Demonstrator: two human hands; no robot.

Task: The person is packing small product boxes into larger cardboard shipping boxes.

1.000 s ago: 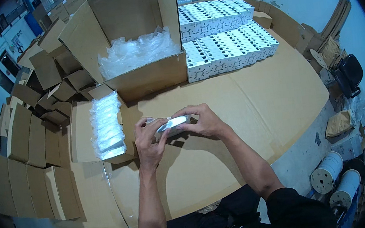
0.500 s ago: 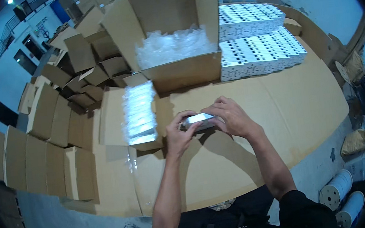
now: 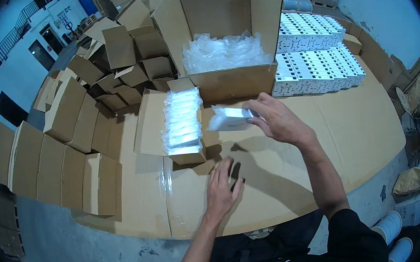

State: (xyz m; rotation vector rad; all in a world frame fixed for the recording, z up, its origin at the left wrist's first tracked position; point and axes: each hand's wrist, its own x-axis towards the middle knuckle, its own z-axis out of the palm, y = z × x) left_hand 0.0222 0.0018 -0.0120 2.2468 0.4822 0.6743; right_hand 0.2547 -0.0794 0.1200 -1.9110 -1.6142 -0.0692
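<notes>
My right hand (image 3: 278, 121) grips the right end of a small white box in a clear plastic bag (image 3: 232, 118), raised above the table. The bag's loose end points left, toward an open carton (image 3: 188, 158). That carton holds a row of similar bagged boxes (image 3: 182, 121) packed close together. Lower down, near the carton's front right corner, my left hand (image 3: 221, 187) hangs over the table with its fingers apart and nothing in them.
Behind stands a large open carton (image 3: 235, 83) of clear plastic bags (image 3: 224, 51). Stacked white boxes (image 3: 319, 71) fill the back right. Empty brown cartons (image 3: 74, 178) line the left side of the cardboard-covered table (image 3: 344, 142). White spools (image 3: 388, 227) lie on the floor at right.
Both hands held the small box half a second ago. My left hand has let go and drawn back toward me; my right hand has raised the box, now in its bag, away from me.
</notes>
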